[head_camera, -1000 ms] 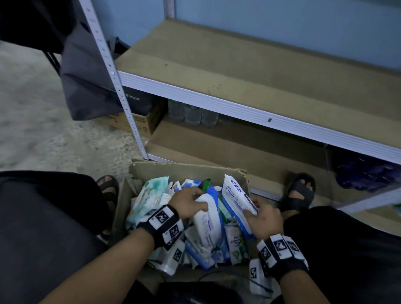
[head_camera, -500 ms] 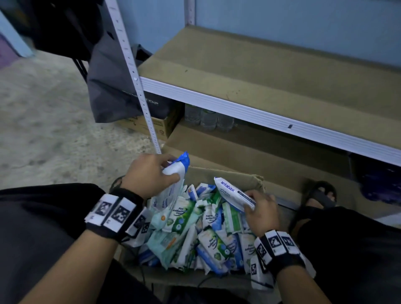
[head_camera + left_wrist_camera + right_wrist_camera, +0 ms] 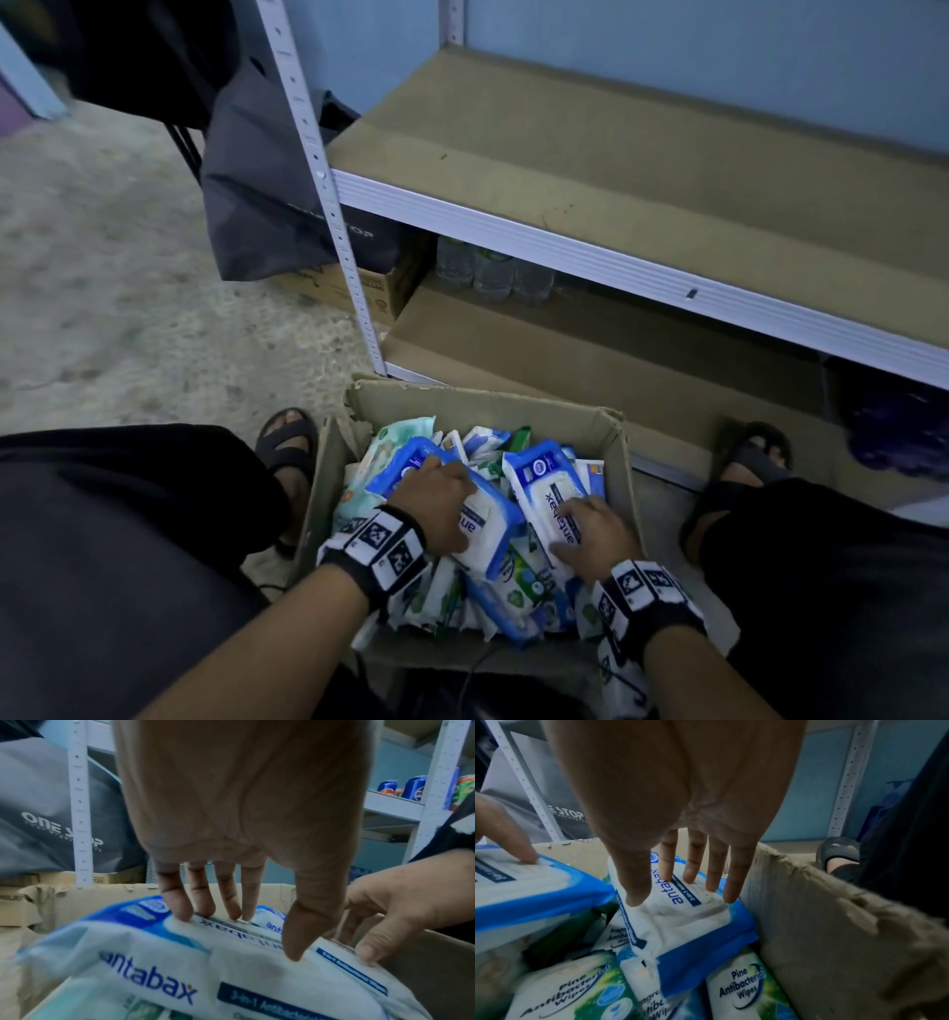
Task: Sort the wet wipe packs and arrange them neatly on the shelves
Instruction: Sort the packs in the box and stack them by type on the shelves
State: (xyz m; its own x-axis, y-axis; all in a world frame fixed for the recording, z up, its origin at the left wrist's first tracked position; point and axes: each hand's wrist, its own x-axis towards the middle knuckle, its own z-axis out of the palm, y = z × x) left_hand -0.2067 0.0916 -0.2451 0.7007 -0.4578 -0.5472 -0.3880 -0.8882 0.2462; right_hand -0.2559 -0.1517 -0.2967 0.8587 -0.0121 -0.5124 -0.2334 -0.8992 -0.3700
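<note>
Between the person's knees, at 6 o'clock in the head view, an open cardboard box with torn flaps holds a loose heap of wet wipe packs. On top lie two white-and-blue packs printed "antabax". The left pack lies at 9 o'clock from the right pack, their edges just beside each other. The left hand rests on the left pack with fingers extended and tips pressing its upper face, thumb down on the near edge; whether it truly grips is not clear. The right hand lies the same way on the right pack, straight fingers pressing the top, thumb at the side, nothing curled round it. The left pack's label adds "3-in-1 Antibacterial". Beneath them, green packs read "Pine Antibacterial Wipes", and another reads "Fragrance", partly hidden. At 12 o'clock of the box stands a white metal shelf unit lined with brown cardboard; clear bottles sit under its upper shelf. At 10 o'clock a grey bag printed "ONE STOP" hangs by the upright, over a small carton. Sandalled feet flank the box on the concrete floor
</note>
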